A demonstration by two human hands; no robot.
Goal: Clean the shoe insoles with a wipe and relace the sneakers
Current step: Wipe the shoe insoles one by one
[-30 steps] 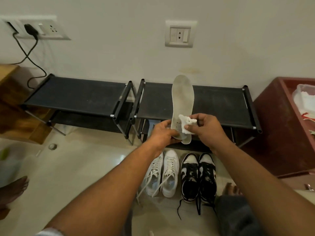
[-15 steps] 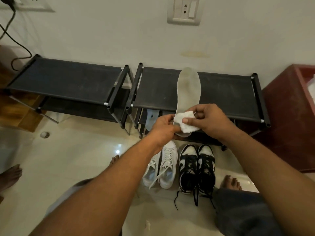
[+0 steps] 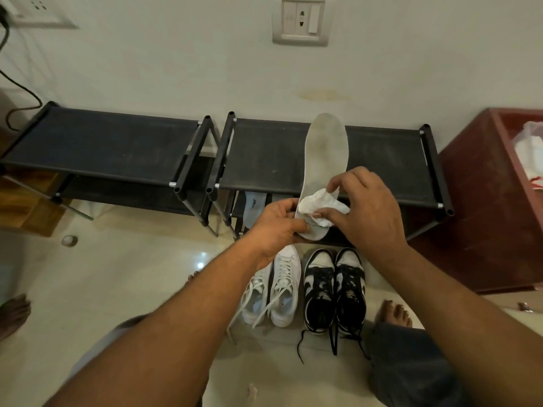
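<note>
A: Two hands share one job here. The left hand (image 3: 274,227) pinches the heel end of the long, pale grey foam insole (image 3: 323,163), fingers closed around its edge, and holds it up in front of the black fabric-topped shoe rack (image 3: 382,160), toe pointing away.

B: And the right hand (image 3: 367,210)?

A: Its thumb and fingers are closed on a crumpled white wipe (image 3: 320,208), pressing it against the lower part of the insole.

B: How do you reckon that insole handles?

A: Light and bendy, I'd say. It holds its shape gripped at one end only, but a hard push near the toe would probably fold it. Support under the spot being wiped seems wise, or a grip moved toward the middle.

B: The wipe?

A: Soft, likely damp, bunched into a wad. Spread flatter, it would cover more surface.

B: The shoes?

A: The white lace-up sneakers (image 3: 273,292) and the black-and-white sneakers (image 3: 335,292) stand side by side on the pale tiled floor (image 3: 102,289), below the hands, laces loose. Another grey insole (image 3: 254,210) lies on the rack's lower shelf.
</note>
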